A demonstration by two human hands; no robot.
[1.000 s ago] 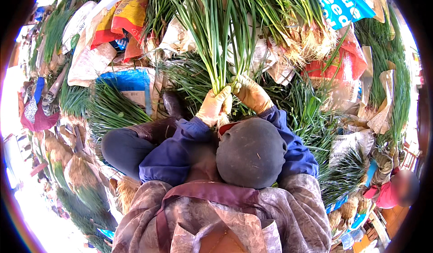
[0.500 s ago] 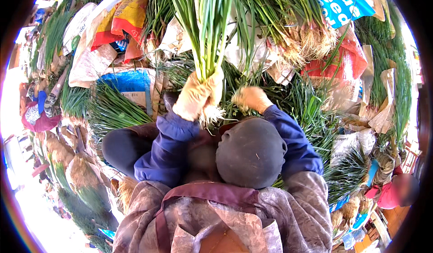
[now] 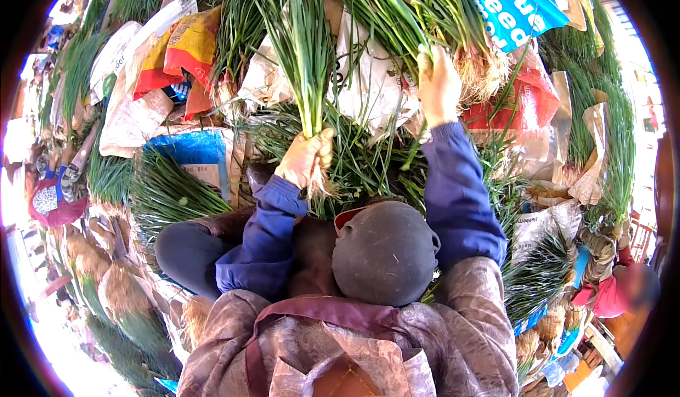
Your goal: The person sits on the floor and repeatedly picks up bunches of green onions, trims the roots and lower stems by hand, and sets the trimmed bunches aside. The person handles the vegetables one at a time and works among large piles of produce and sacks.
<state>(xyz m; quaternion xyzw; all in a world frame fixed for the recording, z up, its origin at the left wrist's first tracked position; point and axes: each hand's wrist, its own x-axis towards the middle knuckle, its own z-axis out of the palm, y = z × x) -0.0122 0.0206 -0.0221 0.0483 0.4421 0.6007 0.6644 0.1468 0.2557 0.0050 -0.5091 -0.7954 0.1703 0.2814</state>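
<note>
The left hand covers part of the lower stalks of the green bunch, whose leaf tips are lost at the upper edge, while overlapping leaves make it impossible to tell what the right hand grips. The grey cap hides part of the lap, and the lower edge crops the patterned smock. At far right, a co-worker's head is blurred.
</note>
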